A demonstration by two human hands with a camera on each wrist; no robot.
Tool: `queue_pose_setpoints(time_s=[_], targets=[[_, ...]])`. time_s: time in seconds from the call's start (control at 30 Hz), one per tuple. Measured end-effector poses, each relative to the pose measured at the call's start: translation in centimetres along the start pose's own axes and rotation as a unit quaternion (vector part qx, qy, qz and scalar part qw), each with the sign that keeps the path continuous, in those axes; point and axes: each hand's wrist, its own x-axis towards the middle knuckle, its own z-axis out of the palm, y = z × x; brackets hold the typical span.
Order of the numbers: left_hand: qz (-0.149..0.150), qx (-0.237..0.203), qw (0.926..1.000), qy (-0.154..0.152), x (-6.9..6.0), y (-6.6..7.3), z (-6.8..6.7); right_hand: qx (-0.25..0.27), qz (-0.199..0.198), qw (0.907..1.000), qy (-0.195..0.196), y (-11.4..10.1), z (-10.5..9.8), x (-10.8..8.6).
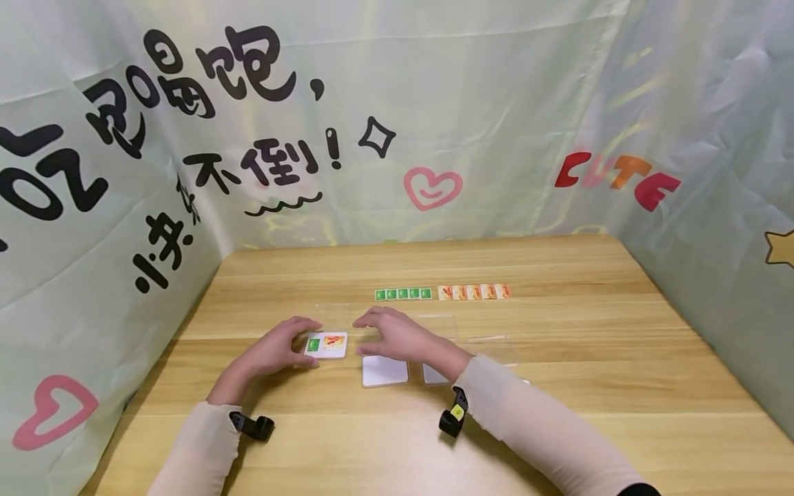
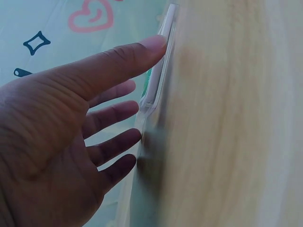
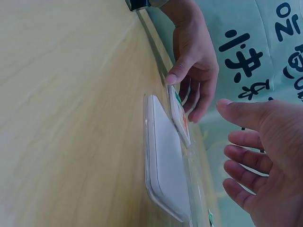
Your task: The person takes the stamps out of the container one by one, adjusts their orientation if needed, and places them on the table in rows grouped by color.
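My left hand [image 1: 271,351] is beside a small flat clear case [image 1: 338,355] with a white face bearing a green picture and an orange-red picture. Its thumb touches the case's near edge; the fingers spread loosely toward the far side. The left wrist view shows the thumb [image 2: 154,43] along that edge. Just right of this case my right hand [image 1: 397,334] hovers, fingers relaxed and apart, holding nothing. Below it lies a second white-faced case [image 1: 384,372]. A third case [image 1: 434,374] is partly hidden by the right wrist.
Beyond the hands lie a row of small green picture pieces [image 1: 403,294] and a row of orange-red ones [image 1: 474,292]. Transparent lids [image 1: 437,324] stand out behind the cases. Printed cloth walls [image 1: 484,103] enclose the wooden table [image 1: 347,441].
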Motion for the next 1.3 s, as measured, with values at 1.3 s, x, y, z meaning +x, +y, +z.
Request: queue_pose_setpoints(time_s=[1.3], targets=[[-0.005,0.006,1.0000,-0.005,0.2,0.0,0.1,0.034,0.041,0.9985,-0.014,-0.6,2.4,5.1]])
